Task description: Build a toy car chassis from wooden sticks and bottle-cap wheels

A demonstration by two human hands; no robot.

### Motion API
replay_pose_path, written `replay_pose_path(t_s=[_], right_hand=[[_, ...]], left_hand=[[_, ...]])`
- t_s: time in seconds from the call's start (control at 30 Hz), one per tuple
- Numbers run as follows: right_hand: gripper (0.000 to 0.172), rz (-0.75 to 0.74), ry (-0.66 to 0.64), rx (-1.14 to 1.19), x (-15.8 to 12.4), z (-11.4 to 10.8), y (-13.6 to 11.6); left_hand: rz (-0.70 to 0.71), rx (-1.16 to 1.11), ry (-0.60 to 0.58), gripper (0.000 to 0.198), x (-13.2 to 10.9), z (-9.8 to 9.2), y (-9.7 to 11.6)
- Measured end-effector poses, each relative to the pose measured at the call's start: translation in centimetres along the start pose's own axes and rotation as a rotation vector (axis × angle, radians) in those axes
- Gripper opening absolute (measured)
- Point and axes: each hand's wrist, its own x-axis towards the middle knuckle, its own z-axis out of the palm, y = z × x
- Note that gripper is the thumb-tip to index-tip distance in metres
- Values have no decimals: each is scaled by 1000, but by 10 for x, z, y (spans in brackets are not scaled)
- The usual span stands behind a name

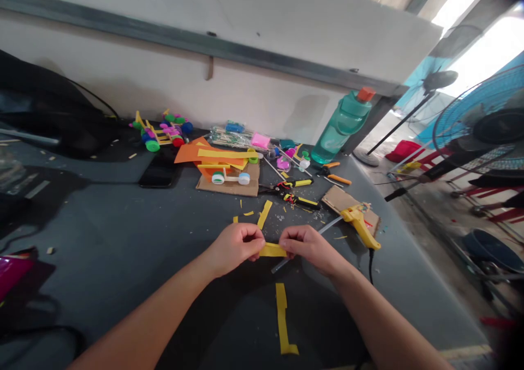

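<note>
One head-cam shot: what's the left hand up to?

It and the right hand pinch a yellow paper strip from both ends, fingers closed narrow on it, just above the dark worktop.

Anything close by?

Yep, a yellow hot glue gun off to the right, and a second yellow strip lying below the hands.
</note>
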Motion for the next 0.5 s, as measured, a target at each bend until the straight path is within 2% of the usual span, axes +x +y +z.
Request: replay_pose_path(t_s=[0.37, 0.5], right_hand=[[25, 10, -32, 45, 0, -1, 0], [23, 15, -19, -2, 0, -1, -1]], left_hand=[[-6, 13, -5, 13, 0, -1, 0], [0, 12, -1, 14, 0, -1, 1]])
